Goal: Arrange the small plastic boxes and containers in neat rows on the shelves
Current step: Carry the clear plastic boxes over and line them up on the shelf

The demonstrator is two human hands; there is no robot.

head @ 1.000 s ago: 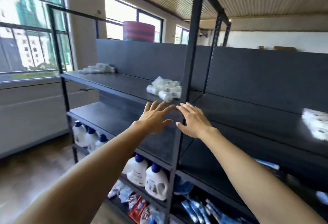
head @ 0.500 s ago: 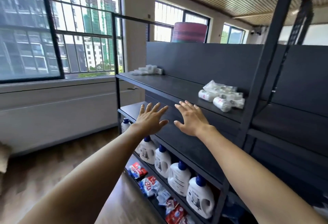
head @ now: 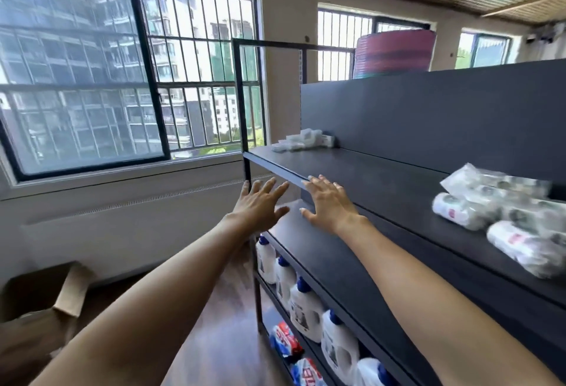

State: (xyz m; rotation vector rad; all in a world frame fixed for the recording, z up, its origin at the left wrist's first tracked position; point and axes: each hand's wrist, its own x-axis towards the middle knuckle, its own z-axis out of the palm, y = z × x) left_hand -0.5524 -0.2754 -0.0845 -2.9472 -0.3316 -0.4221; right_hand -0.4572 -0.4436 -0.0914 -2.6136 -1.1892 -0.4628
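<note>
Both arms reach forward toward a dark shelf unit (head: 382,177). The left hand (head: 260,205) hovers just off the unit's left end, fingers (head: 269,186) straight and spread, holding nothing. The right hand (head: 329,202) is beside it, in front of the upper shelf's front edge, its fingers (head: 318,185) also straight and released, palm down, with nothing in it. Whether the fingertips touch the edge cannot be told.

The small plastic boxes (head: 301,140) sit in a loose, uneven cluster at the far left corner of the upper shelf, against the back panel, well apart from both hands. Nearer on the same shelf, to the right, lies a pile of white wrapped packets (head: 496,211), somewhat blurred.

The shelf below the hands shows a bare dark surface. Under it a row of white jugs with blue caps (head: 306,309) stands upright, and red, white and blue pouches (head: 284,339) lie on the lowest level. A stack of pink basins (head: 395,55) rises behind the back panel. An open cardboard box (head: 46,309) stands on the wooden floor at left, beneath large barred windows (head: 122,73).
</note>
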